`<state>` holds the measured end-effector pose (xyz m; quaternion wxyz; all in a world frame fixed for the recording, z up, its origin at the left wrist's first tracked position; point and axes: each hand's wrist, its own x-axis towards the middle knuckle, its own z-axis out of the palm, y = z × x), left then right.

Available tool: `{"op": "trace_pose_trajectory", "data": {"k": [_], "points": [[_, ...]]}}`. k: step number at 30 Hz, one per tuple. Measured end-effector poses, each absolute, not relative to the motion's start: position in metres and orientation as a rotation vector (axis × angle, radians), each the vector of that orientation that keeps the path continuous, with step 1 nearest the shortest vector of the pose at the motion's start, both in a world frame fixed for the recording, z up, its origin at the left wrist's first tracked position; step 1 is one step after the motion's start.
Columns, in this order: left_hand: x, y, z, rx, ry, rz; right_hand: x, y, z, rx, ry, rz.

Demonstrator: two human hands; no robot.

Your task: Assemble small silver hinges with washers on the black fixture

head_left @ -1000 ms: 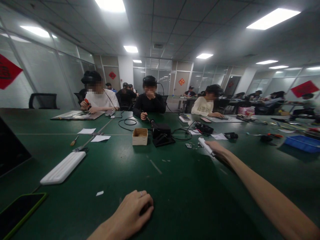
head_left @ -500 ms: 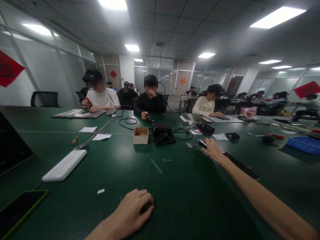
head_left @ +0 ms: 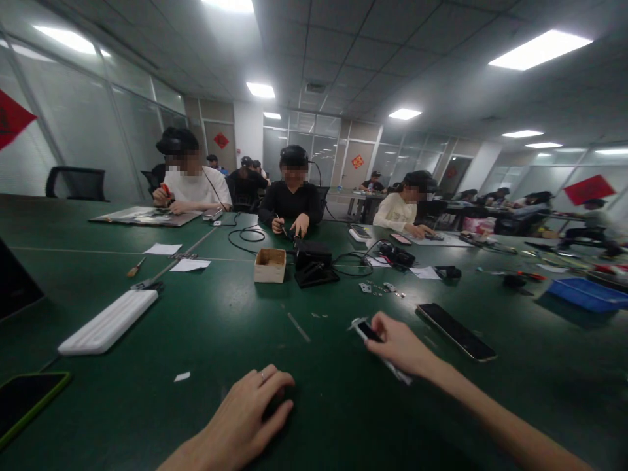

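My right hand (head_left: 400, 343) grips a small flat object with a dark face and silvery-white edges (head_left: 367, 330), raised just above the green table (head_left: 333, 379). A pale strip sticks out below the palm; I cannot make out its kind. My left hand (head_left: 251, 405) rests on the tabletop, its fingers loosely bent and the thumb apart, with nothing seen in it. Beyond the right hand lie several small metal parts (head_left: 389, 287) and rings. A black phone (head_left: 456, 330) lies to the right of that hand.
A small open cardboard box (head_left: 269, 267) stands beside a black device on a stand (head_left: 315, 265). On the left are a white power strip (head_left: 110, 322) and a green-edged phone (head_left: 32, 405). A blue tray (head_left: 586, 294) sits at far right. Several people work across the table.
My right hand has drawn back from the metal parts towards me, bringing the small flat object along. My left hand stays on the table, its thumb a little further from the fingers.
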<state>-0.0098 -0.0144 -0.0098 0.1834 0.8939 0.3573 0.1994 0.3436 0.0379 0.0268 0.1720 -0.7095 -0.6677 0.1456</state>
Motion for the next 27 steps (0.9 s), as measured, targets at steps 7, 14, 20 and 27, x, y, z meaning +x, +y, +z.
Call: {"op": "trace_pose_trajectory", "data": {"k": [7,14,20,27], "points": [[-0.005,-0.017,-0.017,2.514,0.956,0.644,0.21,-0.053,0.033,-1.628,-2.274,0.742],[-0.01,-0.012,-0.009,2.496,0.834,0.545,0.25,0.006,0.017,-1.722,-2.042,0.548],[-0.01,-0.013,-0.003,2.449,0.845,0.524,0.378,0.132,-0.003,-2.341,-1.431,0.054],[-0.01,-0.011,-0.009,2.424,0.848,0.532,0.429,0.19,-0.038,-2.294,-1.62,0.166]]}}
